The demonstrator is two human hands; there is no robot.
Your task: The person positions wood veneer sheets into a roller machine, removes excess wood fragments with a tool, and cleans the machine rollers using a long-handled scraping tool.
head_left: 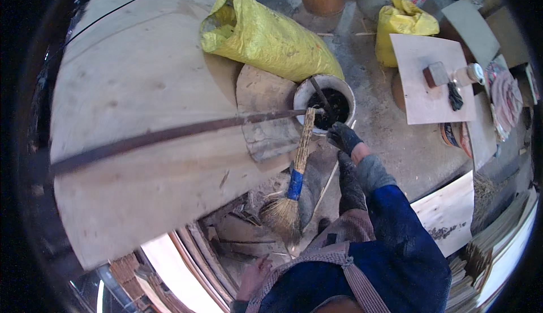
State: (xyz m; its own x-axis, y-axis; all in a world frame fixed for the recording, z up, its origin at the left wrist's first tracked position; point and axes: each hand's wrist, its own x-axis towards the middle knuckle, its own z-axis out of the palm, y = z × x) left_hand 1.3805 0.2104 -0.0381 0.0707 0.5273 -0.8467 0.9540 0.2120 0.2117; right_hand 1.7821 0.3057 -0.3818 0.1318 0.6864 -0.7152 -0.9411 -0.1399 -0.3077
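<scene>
Bucket [304, 94], stick [320, 92] inside, just beyond gloved right hand [344, 137]

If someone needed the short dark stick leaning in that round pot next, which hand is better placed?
Probably the right hand: it is right by the rim of the pot, near the stick. The left hand is back near the body, farther away.

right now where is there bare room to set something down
The wooden sheet is bare between the yellow sack and the dark bar. Floor shows between the bucket and the small board. Crowded: around the bucket, where the broom and gloved right hand meet its edge in view.
</scene>
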